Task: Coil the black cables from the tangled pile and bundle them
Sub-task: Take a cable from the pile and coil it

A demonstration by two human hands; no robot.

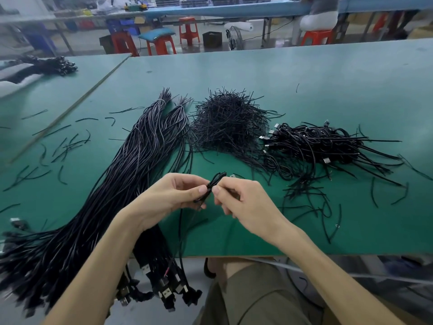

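Observation:
Above the green table (234,73) near its front edge, my left hand (168,195) and my right hand (243,198) both pinch a thin black cable (214,184) folded into a small loop between my thumbs. Its loose end hangs down past the table edge. A long sheaf of straight black cables (131,165) lies diagonally on the left, its USB plugs (164,285) hanging over the front edge. To the right lies a pile of coiled, tied cables (323,146).
A heap of short black twist ties (229,123) sits in the middle of the table. Loose ties (63,146) are scattered at the left and right. More black cables (46,65) lie far left. Red stools (161,43) stand beyond the table.

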